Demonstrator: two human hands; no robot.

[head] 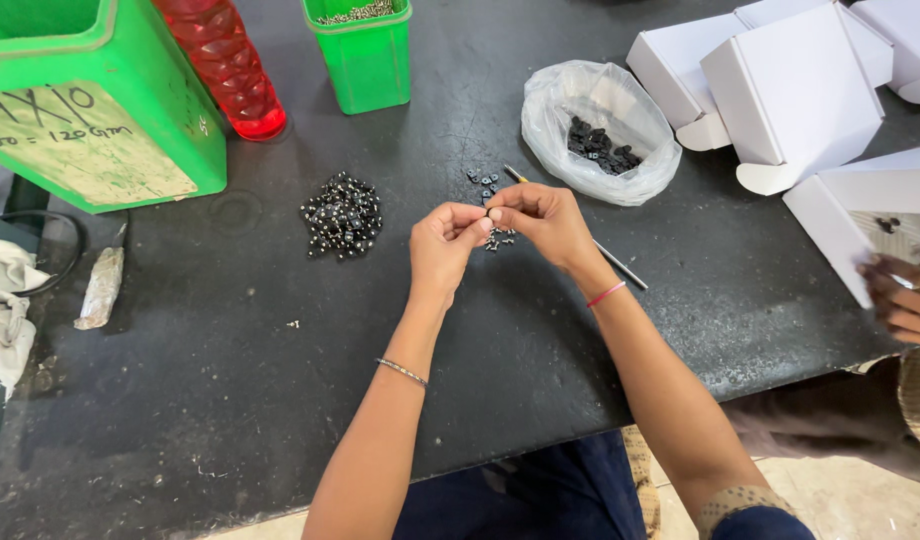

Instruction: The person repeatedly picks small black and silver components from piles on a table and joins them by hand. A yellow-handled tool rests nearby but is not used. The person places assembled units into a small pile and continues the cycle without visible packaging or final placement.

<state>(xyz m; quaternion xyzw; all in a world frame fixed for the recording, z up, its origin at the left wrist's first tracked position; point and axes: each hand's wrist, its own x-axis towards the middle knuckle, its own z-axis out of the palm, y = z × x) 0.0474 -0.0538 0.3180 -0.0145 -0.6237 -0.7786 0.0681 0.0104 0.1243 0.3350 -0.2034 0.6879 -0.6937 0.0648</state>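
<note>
Head view: left hand and right hand are meeting fingertip to fingertip over the dark table, both pinching one small part between them; too small to tell its shape. Landmark is the pile of shiny dark screws: the hands are hovering just right of it. A few small black pieces are lying right of the pile, just above the hands. A thin metal rod is running under the right hand. Clear bag of black parts is sitting further right, white boxes beyond it. Green bin is standing above the pile, red bottle upper left. Another person's hand is resting far right
</note>
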